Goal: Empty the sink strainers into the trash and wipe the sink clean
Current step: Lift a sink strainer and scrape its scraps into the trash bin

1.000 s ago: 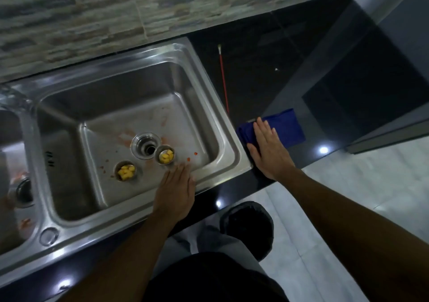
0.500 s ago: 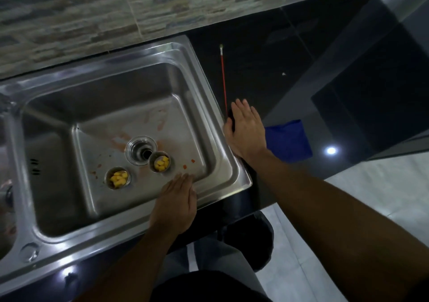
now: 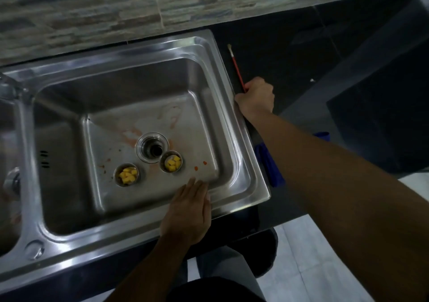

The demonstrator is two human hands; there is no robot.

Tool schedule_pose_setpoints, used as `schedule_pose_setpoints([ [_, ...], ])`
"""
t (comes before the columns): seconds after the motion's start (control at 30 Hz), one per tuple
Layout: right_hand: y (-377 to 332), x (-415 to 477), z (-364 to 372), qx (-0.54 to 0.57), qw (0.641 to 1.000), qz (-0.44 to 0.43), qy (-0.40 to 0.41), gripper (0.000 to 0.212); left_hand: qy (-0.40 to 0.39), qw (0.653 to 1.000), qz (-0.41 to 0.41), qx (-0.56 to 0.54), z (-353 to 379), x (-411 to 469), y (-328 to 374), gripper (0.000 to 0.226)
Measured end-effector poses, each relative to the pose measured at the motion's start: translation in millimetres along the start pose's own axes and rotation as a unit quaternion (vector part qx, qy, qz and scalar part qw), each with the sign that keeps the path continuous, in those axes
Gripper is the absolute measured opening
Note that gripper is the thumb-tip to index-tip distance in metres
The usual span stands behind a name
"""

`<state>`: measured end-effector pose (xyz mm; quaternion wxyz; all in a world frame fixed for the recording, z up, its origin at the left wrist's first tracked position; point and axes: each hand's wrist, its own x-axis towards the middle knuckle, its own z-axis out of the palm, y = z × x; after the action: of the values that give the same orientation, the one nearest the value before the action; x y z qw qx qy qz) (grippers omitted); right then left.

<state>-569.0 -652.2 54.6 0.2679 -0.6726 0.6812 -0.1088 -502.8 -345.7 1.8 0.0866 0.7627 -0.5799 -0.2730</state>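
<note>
Two small metal strainers lie loose on the floor of the steel sink (image 3: 241, 153). The left strainer (image 3: 126, 175) and the right strainer (image 3: 171, 161) both hold yellow food bits. The open drain (image 3: 152, 147) sits between them, with reddish smears and crumbs around it. My left hand (image 3: 188, 211) rests flat on the sink's front rim, fingers straight. My right hand (image 3: 255, 97) is curled round the lower end of a thin red brush (image 3: 236, 66) on the black counter beside the sink. A blue cloth (image 3: 270, 164) lies on the counter, mostly hidden under my right forearm.
A second basin (image 3: 9, 174) adjoins on the left. The black countertop (image 3: 325, 57) extends right of the sink, backed by a stone-tile wall (image 3: 116, 11). Pale floor tiles (image 3: 308, 267) and a dark round object (image 3: 269, 253) show below the counter edge.
My right hand left the blue cloth, moved up along the sink's right edge and closed on the red brush. My left hand stayed on the front rim.
</note>
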Motion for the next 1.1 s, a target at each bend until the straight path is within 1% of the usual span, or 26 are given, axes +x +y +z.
schedule_pose_setpoints([
  [0.07, 3, -8, 2, 0.016, 1.0, -0.013, -0.004, 0.02, 0.0, 1.0, 0.005, 0.0, 0, 0, 0, 0.058],
  [0.13, 6, -21, 6, 0.013, 0.999, -0.033, -0.001, 0.013, 0.002, 1.0, 0.01, -0.003, 0, -1, 0, 0.055],
  [0.23, 5, -46, 12, -0.015, 0.998, -0.069, 0.005, 0.015, 0.024, 0.998, 0.005, -0.052, -3, -1, 0, 0.051],
  [0.33, -7, -85, 17, 0.038, 0.992, -0.122, -0.01, 0.023, 0.06, 0.989, -0.011, -0.133, -12, -7, -8, 0.049],
  [0.4, -6, -97, 16, 0.036, 0.985, -0.162, -0.045, 0.035, 0.046, 0.984, 0.005, -0.174, -16, -2, -7, 0.057],
  [0.43, -7, -105, 19, 0.05, 0.982, -0.166, -0.075, 0.037, 0.029, 0.983, 0.015, -0.182, -21, -2, -13, 0.06],
  [0.5, -17, -131, 27, 0.169, 0.965, -0.127, -0.157, 0.027, 0.0, 0.989, 0.018, -0.15, -32, -2, -37, 0.065],
  [0.53, -22, -143, 33, 0.202, 0.959, -0.105, -0.17, 0.024, -0.016, 0.992, -0.001, -0.127, -39, -3, -52, 0.066],
  [0.57, -27, -153, 42, 0.199, 0.958, -0.105, -0.178, 0.025, -0.029, 0.993, -0.027, -0.111, -45, -5, -68, 0.066],
  [0.63, -30, -172, 59, 0.189, 0.958, -0.091, -0.193, 0.029, -0.052, 0.992, -0.082, -0.084, -57, -8, -104, 0.058],
  [0.67, -33, -183, 66, 0.207, 0.953, -0.088, -0.201, 0.03, -0.062, 0.989, -0.112, -0.074, -62, -9, -123, 0.054],
  [0.7, -37, -193, 72, 0.216, 0.949, -0.102, -0.207, 0.028, -0.064, 0.985, -0.141, -0.071, -66, -12, -141, 0.051],
  [0.77, -42, -211, 89, 0.221, 0.943, -0.152, -0.198, 0.025, -0.053, 0.975, -0.194, -0.095, -74, -15, -171, 0.046],
  [0.83, -40, -227, 109, 0.239, 0.931, -0.208, -0.182, 0.017, -0.051, 0.964, -0.23, -0.126, -79, -16, -197, 0.041],
  [0.9, -33, -243, 126, 0.237, 0.934, -0.219, -0.155, 0.01, -0.063, 0.95, -0.264, -0.155, -80, -14, -215, 0.037],
  [0.93, -29, -251, 130, 0.228, 0.939, -0.216, -0.14, 0.012, -0.063, 0.944, -0.276, -0.169, -80, -11, -222, 0.037],
  [1.0, -23, -263, 137, 0.197, 0.949, -0.212, -0.125, 0.022, -0.055, 0.936, -0.289, -0.193, -77, -3, -230, 0.038],
  [1.07, -16, -273, 141, 0.108, 0.956, -0.256, -0.097, 0.03, -0.05, 0.934, -0.286, -0.21, -71, 5, -236, 0.046],
  [1.1, -13, -277, 141, 0.062, 0.953, -0.288, -0.072, 0.031, -0.049, 0.935, -0.277, -0.214, -68, 9, -239, 0.055],
])
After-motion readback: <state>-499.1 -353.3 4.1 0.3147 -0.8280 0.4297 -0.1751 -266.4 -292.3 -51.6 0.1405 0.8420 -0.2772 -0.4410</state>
